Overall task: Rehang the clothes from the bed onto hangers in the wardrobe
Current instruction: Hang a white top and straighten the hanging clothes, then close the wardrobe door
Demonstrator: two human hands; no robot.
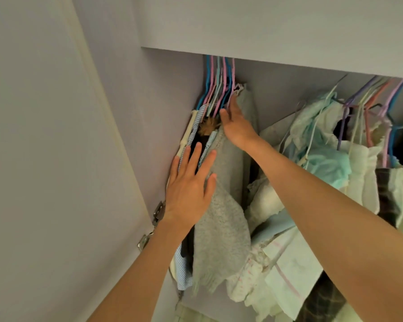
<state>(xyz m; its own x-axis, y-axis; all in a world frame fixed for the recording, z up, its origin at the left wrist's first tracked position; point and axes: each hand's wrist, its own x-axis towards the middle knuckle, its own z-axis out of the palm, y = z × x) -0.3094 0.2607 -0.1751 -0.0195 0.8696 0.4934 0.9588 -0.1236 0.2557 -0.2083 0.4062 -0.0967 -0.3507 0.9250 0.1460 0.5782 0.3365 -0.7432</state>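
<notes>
Both hands up in the wardrobe (265,26), left end of the rail. Left hand (189,189) flat, fingers straight and spread, pressing the grey sweater (219,228) and the packed clothes beside it. Right hand (236,126) open too, fingers straight, touching the coloured hangers (219,89) just above the sweater. More hung clothes (323,145) bunched to the right.

Bare forearms; seemingly no sleeves, rings.

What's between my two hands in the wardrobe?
In the head view, a grey knit on its hanger lies between left hand and right hand.
</notes>
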